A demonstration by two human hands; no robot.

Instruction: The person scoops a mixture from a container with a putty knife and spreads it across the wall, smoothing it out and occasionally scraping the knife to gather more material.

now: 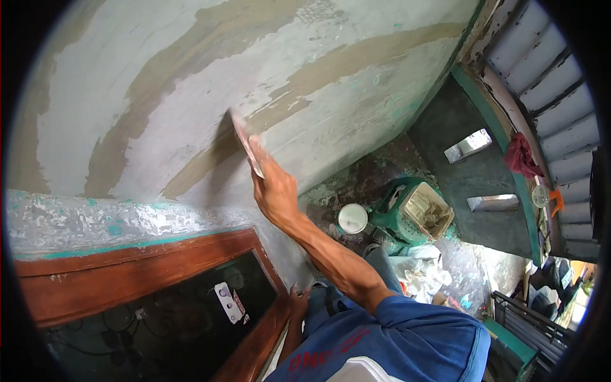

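Observation:
My right hand (pixel 275 191) is closed around a thin flat putty spreader (pixel 245 141). Seen nearly edge-on and a little blurred, its long edge lies close against the wall (pixel 191 108). Grey-beige bands of filler (pixel 219 149) curve across the pale surface, and the spreader overlaps the end of one. Lower down, my left hand (pixel 298 299) is beside the corner of the brown wooden window frame (pixel 264 245); its fingers show only small and dark.
A white round bucket (pixel 352 218) stands on the floor beside a green plastic stool (pixel 398 213) bearing a cream square container (pixel 429 210). White plastic bags (pixel 423 267) lie near my legs. A dark wall (pixel 458 165) with two openings rises at the right, a red cloth (pixel 522 155) hanging there.

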